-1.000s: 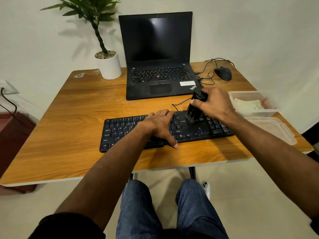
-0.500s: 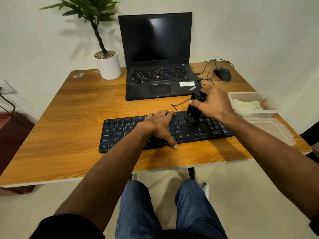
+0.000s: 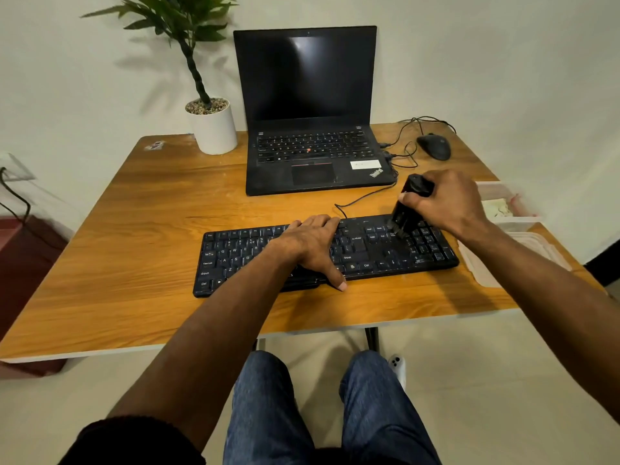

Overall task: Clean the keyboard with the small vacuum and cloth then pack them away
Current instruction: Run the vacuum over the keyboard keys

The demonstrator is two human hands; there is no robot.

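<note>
Head view shows a black keyboard laid flat near the front of a wooden table. The small vacuum is held in the right hand, with the fingers wrapped tight around its top. Its bottom end is pressed onto the keys toward the right end of the keyboard, just left of the number keys. The left hand is laid flat on the middle keys, fingers spread and gripping nothing, so the keyboard is kept from sliding.

A clear tub is seen at the right edge of the table, just behind the right hand. Something pale is seen inside it, which may be the cloth, but that cannot be told for sure. A clear lid is laid beside the keyboard's right end.

The vacuum step seems to be under way, and the wiping and packing are not yet done.

Some things could go wrong from here. A key cap could be popped off if the vacuum is pushed down too hard or dragged at a slant. The keys under the left hand could be missed, since they are covered. The thin cable running to the laptop could be snagged if the vacuum is swept too far back. The tub could be knocked off the edge by the right arm.
</note>
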